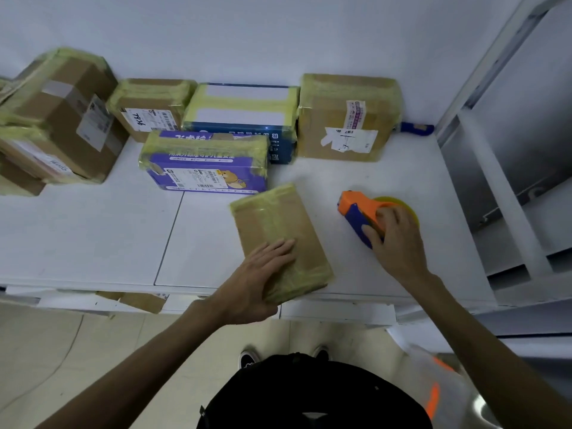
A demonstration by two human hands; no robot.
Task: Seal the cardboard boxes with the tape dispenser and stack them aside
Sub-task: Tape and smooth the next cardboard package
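Cardboard boxes (58, 119), wrapped in glossy yellowish tape, stand piled at 10 o'clock on the smooth white table (93, 236). At 12 o'clock lies a purple printed box (204, 162). Near 6 o'clock a flat rectangular box (272, 218) lies taped; the left hand (260, 277) rests on it with straight fingers, gripping nothing. At its 3 o'clock the right hand (399, 243) curls around the orange and blue plastic tape dispenser (353, 209), which sits on the table.

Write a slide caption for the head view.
Left hand rests on the flat tape-wrapped brown cardboard box on the white table; right hand grips the orange-and-blue tape dispenser.
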